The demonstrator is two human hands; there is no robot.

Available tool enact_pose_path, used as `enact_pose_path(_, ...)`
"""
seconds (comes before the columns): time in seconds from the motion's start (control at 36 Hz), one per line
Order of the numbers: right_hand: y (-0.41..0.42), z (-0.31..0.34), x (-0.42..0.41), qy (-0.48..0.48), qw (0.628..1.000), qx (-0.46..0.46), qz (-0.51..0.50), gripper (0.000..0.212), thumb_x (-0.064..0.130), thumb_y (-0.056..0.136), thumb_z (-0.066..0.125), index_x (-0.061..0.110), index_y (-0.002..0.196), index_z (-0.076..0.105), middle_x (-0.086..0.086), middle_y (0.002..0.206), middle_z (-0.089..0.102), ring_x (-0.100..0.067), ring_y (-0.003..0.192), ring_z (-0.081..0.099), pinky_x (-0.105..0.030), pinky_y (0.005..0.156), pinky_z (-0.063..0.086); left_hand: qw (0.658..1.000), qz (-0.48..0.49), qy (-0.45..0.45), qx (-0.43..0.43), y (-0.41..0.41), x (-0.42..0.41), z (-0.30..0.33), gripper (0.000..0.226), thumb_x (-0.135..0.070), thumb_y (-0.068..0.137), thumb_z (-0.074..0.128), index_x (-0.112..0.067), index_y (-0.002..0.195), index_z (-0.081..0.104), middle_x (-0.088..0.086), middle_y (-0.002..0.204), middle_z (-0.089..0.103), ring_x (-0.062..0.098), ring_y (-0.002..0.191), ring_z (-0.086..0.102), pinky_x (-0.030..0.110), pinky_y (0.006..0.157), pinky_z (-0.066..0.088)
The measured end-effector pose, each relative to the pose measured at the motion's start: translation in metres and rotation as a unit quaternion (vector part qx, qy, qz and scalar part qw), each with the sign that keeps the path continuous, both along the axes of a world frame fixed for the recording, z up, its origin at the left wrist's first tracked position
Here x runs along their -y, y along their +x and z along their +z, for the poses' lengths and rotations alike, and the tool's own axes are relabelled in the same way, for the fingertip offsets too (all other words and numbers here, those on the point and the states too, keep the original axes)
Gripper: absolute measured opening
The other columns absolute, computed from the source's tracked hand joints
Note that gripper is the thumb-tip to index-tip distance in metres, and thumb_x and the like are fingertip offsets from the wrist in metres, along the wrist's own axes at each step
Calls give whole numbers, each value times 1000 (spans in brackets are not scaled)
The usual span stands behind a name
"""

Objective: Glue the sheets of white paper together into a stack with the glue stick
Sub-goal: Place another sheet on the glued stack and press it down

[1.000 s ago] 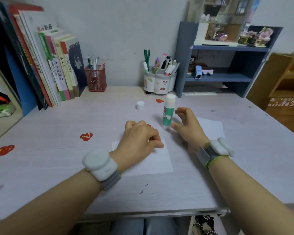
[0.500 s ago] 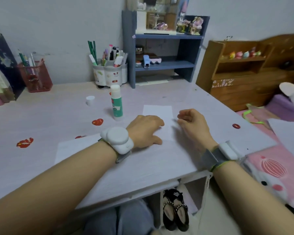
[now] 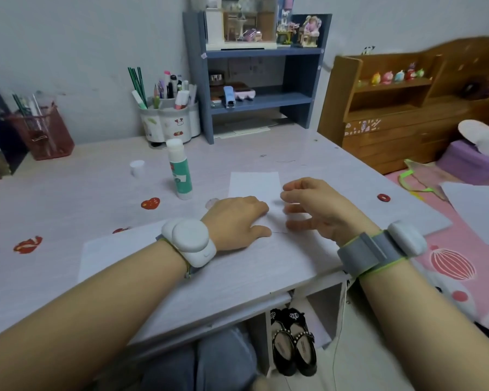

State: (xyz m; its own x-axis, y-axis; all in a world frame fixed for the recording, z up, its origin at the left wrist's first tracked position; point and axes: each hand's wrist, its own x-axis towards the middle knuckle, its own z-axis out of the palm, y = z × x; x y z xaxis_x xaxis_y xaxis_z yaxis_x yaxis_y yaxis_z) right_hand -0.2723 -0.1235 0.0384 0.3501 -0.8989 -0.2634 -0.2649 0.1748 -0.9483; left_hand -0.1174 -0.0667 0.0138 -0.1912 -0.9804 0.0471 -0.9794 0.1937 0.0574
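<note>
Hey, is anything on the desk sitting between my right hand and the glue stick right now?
Only your own left hand, resting on the white paper, lies partly across that line. The glue stick stands upright and uncapped beyond it, nothing else visible between it and your right hand.

Head camera looks down, near the desk (image 3: 68,198).

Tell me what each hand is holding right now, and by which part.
Nothing is held. Left hand rests on the white sheet; right hand hovers open.
</note>
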Motion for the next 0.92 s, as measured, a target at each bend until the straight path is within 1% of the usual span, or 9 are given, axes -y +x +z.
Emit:
enact_pose_path(0.11,7,4,-5,45,999,27,-2,28,14,90,61,11,117,53,-7,118,49,-25,111,49,-51,85,54,1000,3,-24,-5,-2,-2,-4,52,-55,89,44,-17,125,48,0,127,52,21,114,51,30,77,31)
enact_pose_path(0.28,12,3,-8,96,990,95,-28,34,12,89,62,9,122,53,-4,105,48,-28,118,46,-55,84,53,998,24,-37,-38,-5,-4,-4,46,-46,91,48,-16,126,46,2,124,55,23,112,52,32,81,36)
enact_pose_path(0.47,6,2,-4,-6,979,172,-108,30,-6,89,51,3,118,51,-14,116,48,-27,102,54,-36,74,57,981,49,-112,-151,10,-1,-4,26,-15,96,44,-13,119,56,7,114,66,33,104,57,36,84,44)
enact_pose_path(0.58,4,-5,1,-94,976,147,-132,30,-8,87,55,6,113,54,-14,125,51,-30,114,55,-41,94,51,931,79,-212,-287,16,-5,12,15,-9,94,48,-8,79,47,15,74,55,36,74,52,38,66,36)
enact_pose_path(0.67,10,-11,2,-125,979,119,-105,39,2,86,62,7,123,50,-9,126,53,-20,107,57,-38,101,46,868,148,-227,-417,24,-9,31,14,-10,94,48,0,94,57,15,92,61,26,86,54,33,75,39)
enact_pose_path(0.72,16,-12,2,-103,983,132,-72,45,8,86,65,6,128,48,-6,119,55,-11,92,59,-29,89,50,825,161,-207,-501,33,-15,40,15,-11,95,46,-5,102,59,9,98,63,22,89,57,32,78,44)
enact_pose_path(0.78,28,-11,-2,-75,986,149,-29,38,14,87,66,6,122,53,0,96,60,-4,70,58,-18,64,49,793,165,-180,-558,46,-27,43,14,-10,96,45,-12,100,58,6,95,64,20,85,59,32,76,46)
enact_pose_path(0.86,39,-10,-5,-76,985,157,4,8,11,89,63,11,81,60,11,57,57,-1,46,51,-14,45,41,767,178,-157,-596,61,-42,41,16,-9,96,46,-12,103,60,7,100,65,21,89,61,35,82,48)
enact_pose_path(0.92,47,-9,-7,-86,984,153,27,28,7,89,62,13,64,51,13,46,55,-1,42,51,-14,43,42,754,189,-151,-611,72,-51,37,15,-8,95,48,-11,99,62,7,97,66,21,86,62,34,82,50)
